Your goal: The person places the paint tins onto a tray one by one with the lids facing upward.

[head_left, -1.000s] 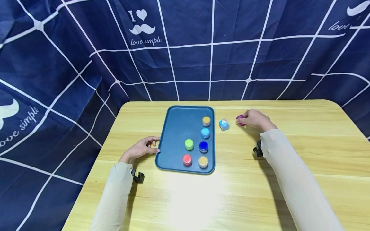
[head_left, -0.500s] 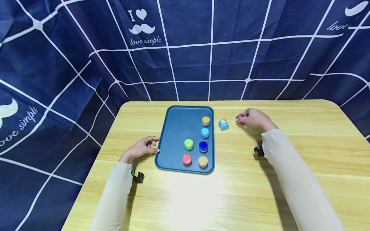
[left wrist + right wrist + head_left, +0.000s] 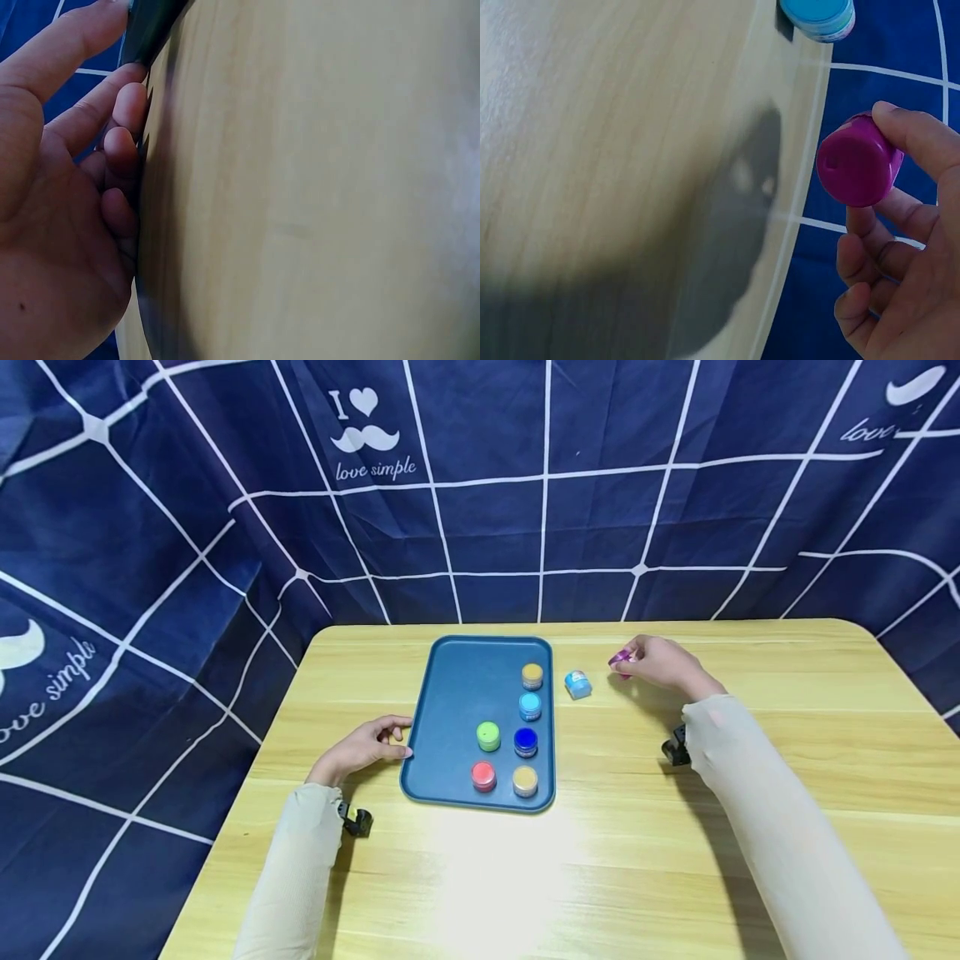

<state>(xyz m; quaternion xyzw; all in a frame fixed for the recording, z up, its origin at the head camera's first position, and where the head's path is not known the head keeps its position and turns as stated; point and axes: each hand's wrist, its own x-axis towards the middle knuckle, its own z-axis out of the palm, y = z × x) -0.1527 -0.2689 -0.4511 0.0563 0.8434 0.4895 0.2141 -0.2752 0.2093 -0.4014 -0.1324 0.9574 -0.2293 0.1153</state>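
Note:
My right hand pinches a small purple jar between thumb and fingers, above the table at the back right. In the right wrist view its smooth, round purple end faces the camera. A light-blue jar lies tipped on the table just left of that hand. At the left edge of the dark blue tray, my left hand rests with thumb and index finger spread, their tips at the rim. The other left fingers curl loosely beside the table surface.
Several small jars stand in the tray's right half: orange-yellow, light blue, dark blue, green, red and tan. A blue patterned cloth hangs behind the wooden table.
My right hand has lifted slightly with the purple jar, and the jar has turned in its fingers. The left hand and the tray stay in place.

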